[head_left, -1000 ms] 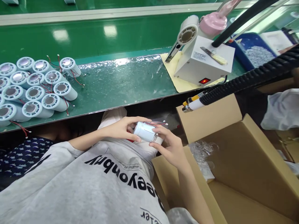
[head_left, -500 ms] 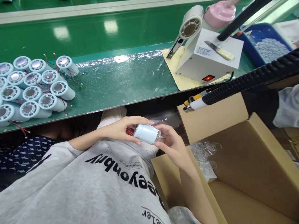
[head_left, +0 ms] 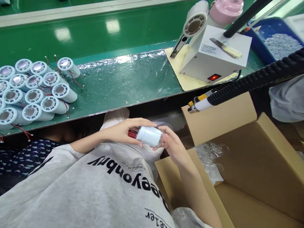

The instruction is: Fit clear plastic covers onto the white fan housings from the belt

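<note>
A light-blue cylinder point(head_left: 150, 136) lies nearly level between my two hands, over my lap. My left hand point(head_left: 127, 130) grips its left end, with fingers along the top and thumb along the lower side. Something red and striped point(head_left: 132, 134) shows inside that grip; what it is, I cannot make out. At the other end, clear plastic point(head_left: 162, 138) surrounds the cylinder, and my right hand point(head_left: 173, 141) closes its fingers on it. Several similar light-blue cylinders point(head_left: 48, 104) with ring-shaped ends and thin red and black wires stand at the left of the green bench point(head_left: 118, 82).
A white box point(head_left: 213, 57) with a lit red switch and a knife point(head_left: 225, 48) on top stands on the right. Beside it are a handheld fan point(head_left: 193, 25) and blue bin point(head_left: 263, 47). A black hose point(head_left: 256, 76) crosses above an open carton point(head_left: 261, 164) holding clear plastic pieces point(head_left: 211, 156).
My right hand's fingers have curled inward around the clear-plastic end of the cylinder. The wire that stuck out above that hand is out of sight. My left hand keeps its grip.
</note>
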The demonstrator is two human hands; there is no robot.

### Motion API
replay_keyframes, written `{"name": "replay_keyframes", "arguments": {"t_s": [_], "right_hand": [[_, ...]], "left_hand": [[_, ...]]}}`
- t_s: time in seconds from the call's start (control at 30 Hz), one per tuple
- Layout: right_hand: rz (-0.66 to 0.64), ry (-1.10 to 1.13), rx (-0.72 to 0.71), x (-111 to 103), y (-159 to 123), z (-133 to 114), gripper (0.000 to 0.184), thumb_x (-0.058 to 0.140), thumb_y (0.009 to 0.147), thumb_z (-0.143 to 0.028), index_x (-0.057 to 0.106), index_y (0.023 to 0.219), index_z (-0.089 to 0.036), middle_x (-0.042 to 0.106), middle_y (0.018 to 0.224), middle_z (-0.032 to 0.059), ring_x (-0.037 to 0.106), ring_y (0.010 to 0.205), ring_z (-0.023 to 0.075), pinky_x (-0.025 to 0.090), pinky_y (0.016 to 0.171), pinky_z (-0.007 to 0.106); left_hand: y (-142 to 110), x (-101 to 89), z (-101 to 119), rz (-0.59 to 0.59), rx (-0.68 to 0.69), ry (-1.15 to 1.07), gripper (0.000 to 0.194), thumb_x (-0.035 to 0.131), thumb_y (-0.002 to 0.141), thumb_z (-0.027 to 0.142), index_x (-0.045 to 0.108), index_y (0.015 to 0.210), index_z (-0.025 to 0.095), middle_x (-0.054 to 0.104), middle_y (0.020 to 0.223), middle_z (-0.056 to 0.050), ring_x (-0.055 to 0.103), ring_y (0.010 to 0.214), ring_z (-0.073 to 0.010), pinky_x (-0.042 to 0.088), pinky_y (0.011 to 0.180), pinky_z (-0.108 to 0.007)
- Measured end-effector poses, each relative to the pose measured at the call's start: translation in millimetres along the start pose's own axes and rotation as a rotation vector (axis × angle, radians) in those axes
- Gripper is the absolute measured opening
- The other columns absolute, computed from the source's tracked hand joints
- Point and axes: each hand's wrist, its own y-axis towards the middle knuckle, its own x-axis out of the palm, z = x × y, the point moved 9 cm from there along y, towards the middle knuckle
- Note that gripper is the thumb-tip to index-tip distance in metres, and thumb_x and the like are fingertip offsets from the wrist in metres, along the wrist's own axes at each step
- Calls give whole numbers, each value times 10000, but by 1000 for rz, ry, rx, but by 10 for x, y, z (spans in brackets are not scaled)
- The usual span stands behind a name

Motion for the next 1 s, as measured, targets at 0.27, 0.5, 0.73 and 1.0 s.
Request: {"name": "replay_keyframes", "arguments": {"t_s": [0.27, 0.5, 0.73, 1.0], "right_hand": [[-128, 83, 160, 188, 21, 87, 667, 688, 733, -846, 519, 876, -217, 650, 605, -2, 608, 428, 149, 468, 366, 225], [-225, 174, 286, 327, -6, 136, 702, 683, 695, -868, 591, 810, -181, 650, 529, 35, 522, 354, 110, 357, 304, 171], [-326, 191, 362, 356, -60, 265, 749, 488, 815, -909, 630, 778, -174, 589, 519, 8, 471, 333, 82, 311, 291, 157], [-15, -426, -517, 14, -188, -283, 738, 635, 880, -750, 520, 1400, -239, 660, 1344, 174, 724, 1100, 301, 652, 862, 439]], "left_hand": [[-13, 29, 53, 8, 53, 45, 658, 864, 779, 340, 656, 1402, 294, 619, 1486, -117, 567, 1397, -323, 462, 1175, -459], [-12, 22, 37, 38, 95, 16, 686, 888, 757, 302, 655, 1402, 313, 608, 1498, -119, 580, 1388, -316, 505, 1131, -431], [12, 52, 61, 26, 62, 110, 605, 842, 801, 333, 665, 1377, 280, 649, 1421, -130, 606, 1327, -307, 526, 1074, -398], [-24, 66, 29, 61, -79, -24, 649, 828, 799, 336, 609, 1403, 244, 649, 1371, -121, 680, 1137, -240, 592, 861, -290]]}}
